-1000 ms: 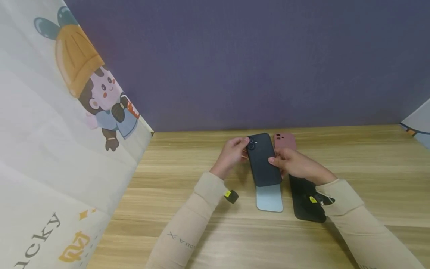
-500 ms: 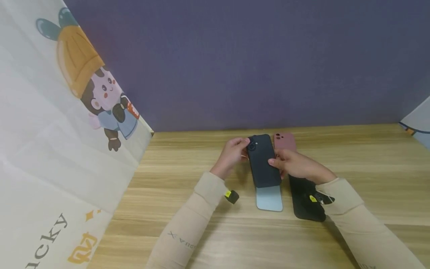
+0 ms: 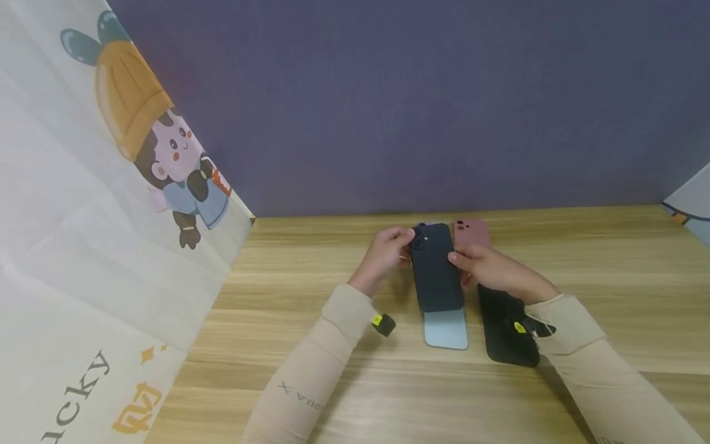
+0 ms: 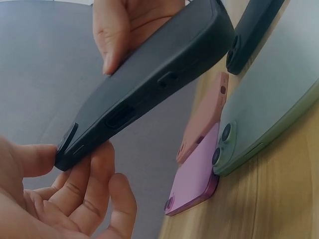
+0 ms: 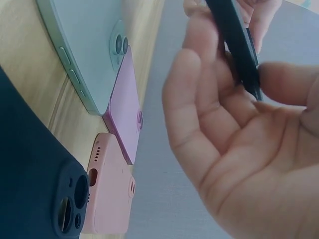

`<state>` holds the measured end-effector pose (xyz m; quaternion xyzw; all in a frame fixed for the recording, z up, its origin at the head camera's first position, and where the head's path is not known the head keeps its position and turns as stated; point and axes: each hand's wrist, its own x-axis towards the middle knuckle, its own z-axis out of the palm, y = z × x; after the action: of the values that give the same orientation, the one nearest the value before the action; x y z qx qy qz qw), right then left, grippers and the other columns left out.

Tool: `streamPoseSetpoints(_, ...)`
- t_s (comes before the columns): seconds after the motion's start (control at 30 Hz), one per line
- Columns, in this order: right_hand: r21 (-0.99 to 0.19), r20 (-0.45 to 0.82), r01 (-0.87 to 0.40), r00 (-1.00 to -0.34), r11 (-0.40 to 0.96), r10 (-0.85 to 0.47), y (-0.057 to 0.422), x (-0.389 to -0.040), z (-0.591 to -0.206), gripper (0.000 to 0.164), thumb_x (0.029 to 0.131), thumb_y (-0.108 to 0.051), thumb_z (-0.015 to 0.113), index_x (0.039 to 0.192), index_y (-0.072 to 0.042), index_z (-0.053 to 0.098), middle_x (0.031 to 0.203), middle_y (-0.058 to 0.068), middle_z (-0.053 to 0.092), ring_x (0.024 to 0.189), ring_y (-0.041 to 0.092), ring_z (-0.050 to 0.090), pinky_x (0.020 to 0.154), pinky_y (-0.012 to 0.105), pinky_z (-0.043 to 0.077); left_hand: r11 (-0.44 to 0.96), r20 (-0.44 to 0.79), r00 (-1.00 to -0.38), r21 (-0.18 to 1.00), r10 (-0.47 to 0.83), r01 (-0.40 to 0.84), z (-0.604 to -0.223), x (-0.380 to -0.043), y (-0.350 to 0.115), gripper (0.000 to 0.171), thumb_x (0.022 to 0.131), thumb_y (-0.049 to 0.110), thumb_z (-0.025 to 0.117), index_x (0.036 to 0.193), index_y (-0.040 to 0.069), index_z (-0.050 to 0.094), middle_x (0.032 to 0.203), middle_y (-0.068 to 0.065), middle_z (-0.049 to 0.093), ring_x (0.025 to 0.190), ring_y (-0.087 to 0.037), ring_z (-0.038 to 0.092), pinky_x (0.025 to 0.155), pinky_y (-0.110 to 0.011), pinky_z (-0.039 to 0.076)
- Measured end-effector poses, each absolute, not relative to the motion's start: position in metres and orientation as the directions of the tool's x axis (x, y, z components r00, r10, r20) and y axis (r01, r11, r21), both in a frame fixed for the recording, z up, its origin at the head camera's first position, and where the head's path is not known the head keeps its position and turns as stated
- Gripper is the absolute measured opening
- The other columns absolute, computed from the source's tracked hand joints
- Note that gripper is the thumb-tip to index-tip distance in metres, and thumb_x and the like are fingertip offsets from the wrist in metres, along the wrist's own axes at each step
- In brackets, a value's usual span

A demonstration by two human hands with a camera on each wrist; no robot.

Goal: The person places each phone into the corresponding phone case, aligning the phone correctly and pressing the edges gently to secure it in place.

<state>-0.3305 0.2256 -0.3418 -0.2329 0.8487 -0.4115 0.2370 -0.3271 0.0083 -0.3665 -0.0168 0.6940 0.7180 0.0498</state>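
Observation:
Both hands hold a dark phone case (image 3: 438,271) with a camera area in its top left corner, raised and tilted above the table; I cannot tell whether a phone sits inside. My left hand (image 3: 383,256) pinches the camera corner between thumb and fingers. The right hand (image 3: 490,268) grips the opposite long edge, thumb on the back and fingers beneath. Below the case lies a pale green phone (image 4: 271,94), partly covered in the head view. Just beyond its camera end is a purple phone (image 5: 124,107).
A pink phone case (image 5: 109,186) lies beside the purple phone. Closer to the right forearm is a dark blue phone case (image 5: 35,169) with open camera holes. Everything lies on a wooden table (image 3: 288,296), backed by a grey-purple panel (image 3: 444,111). A printed white sheet (image 3: 83,246) hangs at left.
The held case has shifted slightly right and nearer, turning a little more upright. My right thumb has slid up toward its edge. A bit of the purple phone now shows behind it.

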Motion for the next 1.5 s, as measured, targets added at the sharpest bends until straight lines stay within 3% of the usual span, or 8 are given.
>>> streamPoseSetpoints(0.2, -0.829, -0.168, -0.181, -0.823, 0.53, -0.543, 0.228, -0.336, -0.34, 0.044, 0.106, -0.03, 0.033, 0.129, 0.005, 0.045, 0.093, 0.016, 0.06, 0.077, 0.02, 0.061, 0.072, 0.04, 0.056, 0.033, -0.088, -0.993, 0.996, 0.077, -0.085, -0.366, -0.327, 0.011, 0.027, 0.098, 0.026, 0.055, 0.102, 0.003, 0.067, 0.074, -0.001, 0.059, 0.067, -0.014, 0.056, 0.088, -0.053, 0.052)
streamPoseSetpoints(0.33, -0.852, -0.127, -0.178, -0.842, 0.492, -0.525, 0.228, -0.341, -0.339, 0.039, 0.106, -0.026, 0.034, 0.128, 0.004, 0.046, 0.091, 0.016, 0.06, 0.073, 0.019, 0.059, 0.068, 0.038, 0.057, 0.062, -0.092, -0.991, 0.994, 0.095, -0.087, -0.365, -0.327, 0.013, 0.027, 0.099, 0.027, 0.054, 0.102, 0.005, 0.068, 0.077, -0.002, 0.06, 0.069, -0.014, 0.057, 0.083, -0.046, 0.054)
streamPoseSetpoints(0.57, -0.878, -0.102, -0.157, -0.861, 0.452, -0.498, 0.229, -0.343, -0.339, 0.042, 0.106, -0.027, 0.032, 0.129, 0.006, 0.043, 0.089, 0.012, 0.059, 0.073, 0.016, 0.058, 0.065, 0.034, 0.056, 0.009, -0.064, -0.984, 0.998, 0.168, -0.063, -0.366, -0.327, 0.017, 0.026, 0.099, 0.02, 0.053, 0.102, -0.003, 0.065, 0.076, -0.002, 0.061, 0.066, -0.015, 0.057, 0.073, -0.039, 0.057)
streamPoseSetpoints(0.83, -0.907, -0.109, -0.118, -0.861, 0.404, -0.496, 0.23, -0.343, -0.34, 0.041, 0.106, -0.024, 0.031, 0.129, 0.008, 0.043, 0.083, 0.003, 0.06, 0.071, 0.012, 0.059, 0.064, 0.032, 0.055, 0.003, -0.057, -0.98, 0.998, 0.191, -0.058, -0.366, -0.326, 0.019, 0.025, 0.1, 0.02, 0.052, 0.098, -0.001, 0.066, 0.075, -0.002, 0.061, 0.066, -0.015, 0.058, 0.068, -0.031, 0.055)
streamPoseSetpoints(1.13, -0.911, -0.096, -0.119, -0.869, 0.394, -0.485, 0.228, -0.342, -0.338, 0.045, 0.106, -0.03, 0.03, 0.126, 0.007, 0.045, 0.083, -0.001, 0.06, 0.07, 0.01, 0.058, 0.063, 0.032, 0.053, 0.003, -0.055, -0.982, 0.998, 0.179, -0.055, -0.365, -0.326, 0.018, 0.026, 0.1, 0.02, 0.05, 0.101, 0.0, 0.066, 0.077, -0.003, 0.061, 0.068, -0.015, 0.057, 0.074, -0.039, 0.057)
streamPoseSetpoints(1.27, -0.904, -0.104, -0.116, -0.874, 0.412, -0.475, 0.227, -0.342, -0.339, 0.048, 0.106, -0.034, 0.031, 0.131, 0.005, 0.044, 0.084, 0.001, 0.059, 0.07, 0.011, 0.059, 0.064, 0.034, 0.055, -0.001, -0.072, -0.99, 0.997, 0.125, -0.072, -0.366, -0.326, 0.018, 0.026, 0.1, 0.021, 0.051, 0.102, 0.001, 0.067, 0.078, -0.003, 0.061, 0.069, -0.015, 0.058, 0.083, -0.049, 0.055)
streamPoseSetpoints(1.5, -0.859, -0.198, -0.126, -0.812, 0.496, -0.549, 0.225, -0.34, -0.339, 0.049, 0.104, -0.037, 0.04, 0.124, 0.007, 0.05, 0.085, 0.008, 0.064, 0.069, 0.017, 0.062, 0.066, 0.038, 0.057, -0.068, -0.098, -0.995, 0.993, 0.023, -0.099, -0.364, -0.328, 0.013, 0.025, 0.1, 0.023, 0.052, 0.095, 0.003, 0.066, 0.075, -0.002, 0.06, 0.067, -0.014, 0.057, 0.092, -0.057, 0.048)
